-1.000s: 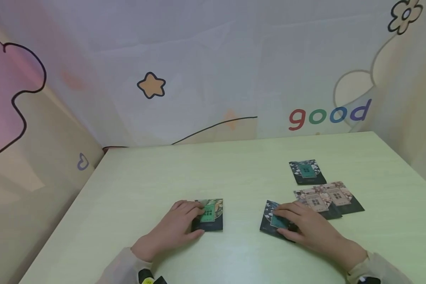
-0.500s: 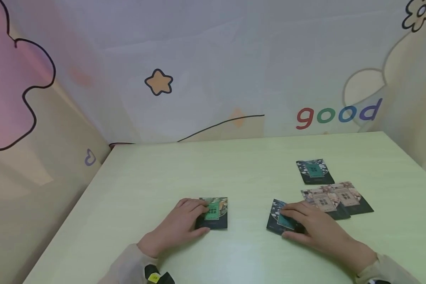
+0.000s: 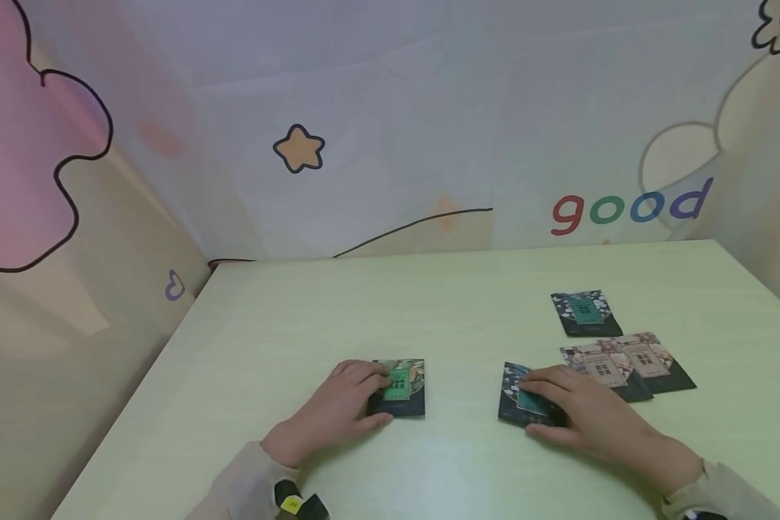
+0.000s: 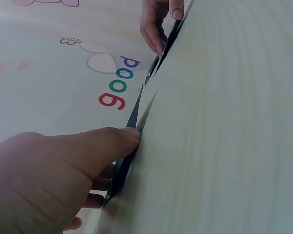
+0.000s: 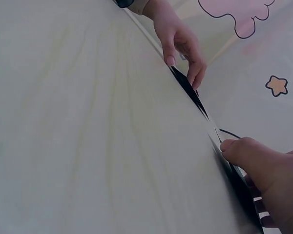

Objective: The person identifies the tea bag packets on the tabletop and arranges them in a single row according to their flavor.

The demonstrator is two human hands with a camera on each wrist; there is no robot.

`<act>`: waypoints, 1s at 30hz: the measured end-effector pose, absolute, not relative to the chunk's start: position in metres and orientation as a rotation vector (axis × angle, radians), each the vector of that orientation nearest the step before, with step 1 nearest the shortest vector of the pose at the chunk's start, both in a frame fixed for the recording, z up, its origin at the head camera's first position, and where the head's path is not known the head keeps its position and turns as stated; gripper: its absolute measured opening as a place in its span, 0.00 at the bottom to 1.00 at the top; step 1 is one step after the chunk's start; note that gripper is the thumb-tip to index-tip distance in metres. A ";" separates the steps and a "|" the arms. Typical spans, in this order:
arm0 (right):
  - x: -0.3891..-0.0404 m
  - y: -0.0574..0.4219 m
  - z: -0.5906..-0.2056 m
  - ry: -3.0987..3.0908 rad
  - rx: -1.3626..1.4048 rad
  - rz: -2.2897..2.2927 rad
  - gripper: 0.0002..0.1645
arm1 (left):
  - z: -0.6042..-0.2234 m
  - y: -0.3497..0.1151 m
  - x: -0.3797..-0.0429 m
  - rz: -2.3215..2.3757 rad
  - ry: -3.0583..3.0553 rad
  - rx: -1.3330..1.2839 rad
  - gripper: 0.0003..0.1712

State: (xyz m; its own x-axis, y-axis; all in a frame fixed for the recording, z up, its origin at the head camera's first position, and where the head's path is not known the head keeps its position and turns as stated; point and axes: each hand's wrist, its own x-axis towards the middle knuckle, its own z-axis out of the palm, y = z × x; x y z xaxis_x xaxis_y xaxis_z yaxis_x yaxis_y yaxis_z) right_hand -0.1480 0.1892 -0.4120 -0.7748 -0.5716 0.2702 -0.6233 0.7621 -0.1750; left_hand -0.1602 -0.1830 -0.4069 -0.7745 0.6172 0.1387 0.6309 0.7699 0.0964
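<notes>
My left hand [image 3: 343, 399] grips a flat sachet with a green label [image 3: 399, 386], fingers over its left part and thumb at its near edge. In the left wrist view the thumb [image 4: 112, 146] lies along this dark sachet [image 4: 123, 174], seen edge-on and tilted off the table. To the right, my right hand [image 3: 588, 413] holds a dark sachet with a teal label [image 3: 515, 396] and white blossoms. Its fingers and thumb span the sachet's right side, hiding that part. The right wrist view shows that sachet [image 5: 241, 192] edge-on under the thumb [image 5: 246, 148].
Beyond my right hand, two pink-labelled sachets overlap, one on the left [image 3: 603, 370] and one on the right [image 3: 650, 361]. Farther back lies another teal-labelled sachet [image 3: 586, 312]. The pale table [image 3: 299, 310] ends at a printed cloth backdrop [image 3: 390, 130].
The head view has turned a little, so everything appears farther right. Both hands stay on the same sachets; the right-hand sachet's left edge stands slightly straighter.
</notes>
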 end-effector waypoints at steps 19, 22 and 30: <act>-0.159 0.175 -0.403 -2.832 1.019 0.362 0.34 | -0.407 -0.182 -0.160 -0.259 -2.852 -1.011 0.27; -0.161 0.172 -0.401 -2.835 1.047 0.371 0.35 | -0.408 -0.182 -0.160 -0.260 -2.861 -1.000 0.27; -0.167 0.165 -0.401 -2.885 1.080 0.375 0.34 | -0.409 -0.182 -0.159 -0.301 -2.875 -0.978 0.28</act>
State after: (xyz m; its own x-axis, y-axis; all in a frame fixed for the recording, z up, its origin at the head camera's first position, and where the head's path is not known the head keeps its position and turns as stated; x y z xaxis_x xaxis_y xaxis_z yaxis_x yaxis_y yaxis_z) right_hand -0.1665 0.1650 -0.4013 -0.7573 -0.6420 0.1197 -0.6512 0.7288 -0.2116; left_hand -0.1590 -0.1824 -0.4094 -0.7909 0.5939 0.1475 0.6116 0.7755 0.1568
